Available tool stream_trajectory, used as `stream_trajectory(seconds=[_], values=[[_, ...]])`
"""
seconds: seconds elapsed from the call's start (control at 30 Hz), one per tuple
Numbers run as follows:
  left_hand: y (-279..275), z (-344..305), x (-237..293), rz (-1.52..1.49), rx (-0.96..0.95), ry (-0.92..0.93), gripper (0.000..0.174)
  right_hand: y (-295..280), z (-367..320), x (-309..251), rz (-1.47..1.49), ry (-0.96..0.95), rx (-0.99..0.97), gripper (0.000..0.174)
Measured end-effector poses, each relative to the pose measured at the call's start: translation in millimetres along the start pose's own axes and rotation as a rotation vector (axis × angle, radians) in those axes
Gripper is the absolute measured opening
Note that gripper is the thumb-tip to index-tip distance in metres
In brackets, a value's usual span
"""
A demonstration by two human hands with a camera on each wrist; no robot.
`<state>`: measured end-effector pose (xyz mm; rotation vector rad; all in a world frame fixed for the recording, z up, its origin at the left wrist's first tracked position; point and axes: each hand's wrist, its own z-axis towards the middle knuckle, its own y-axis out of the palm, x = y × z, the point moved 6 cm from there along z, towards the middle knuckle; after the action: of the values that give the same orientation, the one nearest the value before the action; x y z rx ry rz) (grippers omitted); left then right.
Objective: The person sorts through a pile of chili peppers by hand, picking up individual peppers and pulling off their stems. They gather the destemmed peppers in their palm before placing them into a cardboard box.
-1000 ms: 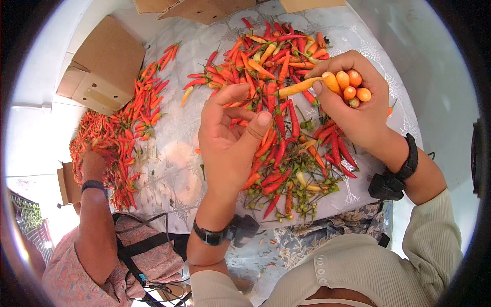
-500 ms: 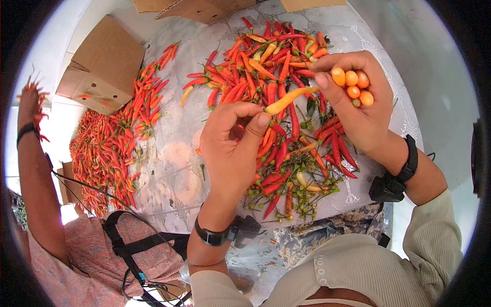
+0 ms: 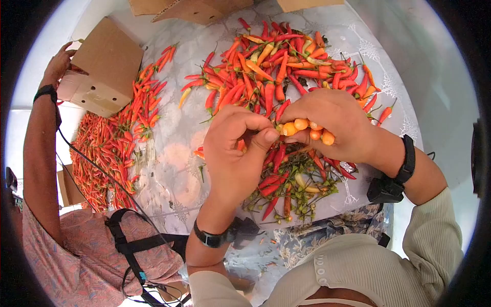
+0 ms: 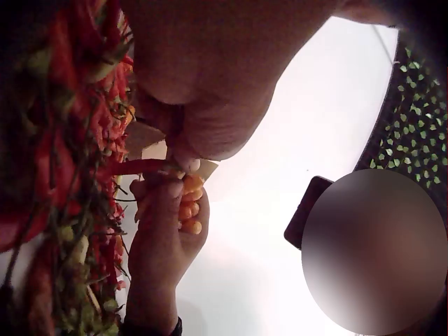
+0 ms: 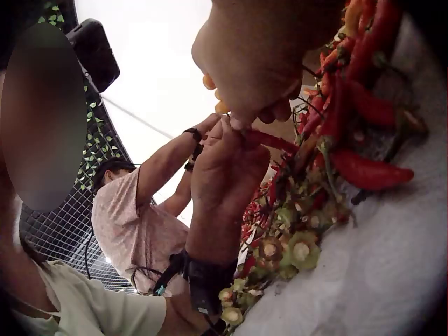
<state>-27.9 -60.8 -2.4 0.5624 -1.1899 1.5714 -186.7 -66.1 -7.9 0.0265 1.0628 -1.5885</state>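
My two hands meet over the table in the head view. The right hand (image 3: 335, 120) grips a bunch of orange chili peppers (image 3: 301, 124), blunt ends showing beneath its fingers. Beside the bunch, a slim red chili pepper (image 3: 282, 109) points away from me, and in the left wrist view it (image 4: 140, 166) lies level between the hands. Thumb and forefinger of the left hand (image 3: 232, 151) pinch at its stem end. Under the hands lie loose green stems (image 3: 307, 204) mixed with red chilies. Beyond them spreads a heap of red and orange chilies (image 3: 268, 56).
Another person's hand (image 3: 59, 64) touches a cardboard box (image 3: 110, 61) at the left. Below that box lies a larger pile of red chilies (image 3: 99, 158). More cardboard (image 3: 202, 9) stands at the table's far edge. A patterned cloth (image 3: 179, 163) covers the table.
The right hand has come left and down to the left hand. The yellow chili no longer stretches between them; a red one is there. The other person's hand has moved to the box.
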Motion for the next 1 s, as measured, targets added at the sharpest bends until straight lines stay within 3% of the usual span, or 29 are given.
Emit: stream_trajectory(seconds=[0.47,0.63,0.73,0.87,0.97,1.0], values=[[5.4,1.9,-8.5,-0.298,-0.171,0.017,0.011,-0.8,-0.7,-2.4,0.122,-0.093,0.025,0.027],[5.6,0.7,-11.7,-0.384,-0.188,-0.014,0.013,-5.1,-0.8,-4.3,0.023,-0.12,0.042,0.031],[-7.5,-0.8,-7.9,-0.578,-0.051,-0.012,0.016,-13.3,0.0,3.2,-0.039,0.002,0.164,0.031],[-27.0,2.3,-5.0,-0.444,0.065,0.103,0.013,-24.1,-1.5,15.1,-0.052,0.137,0.297,0.024],[-27.2,-1.3,-8.0,-0.401,0.201,-0.051,0.018,-22.8,-1.7,16.8,-0.093,0.154,0.312,0.022],[-27.7,-1.1,-4.9,-0.345,0.241,-0.016,0.019,-22.9,-1.7,17.9,-0.088,0.16,0.304,0.022]])
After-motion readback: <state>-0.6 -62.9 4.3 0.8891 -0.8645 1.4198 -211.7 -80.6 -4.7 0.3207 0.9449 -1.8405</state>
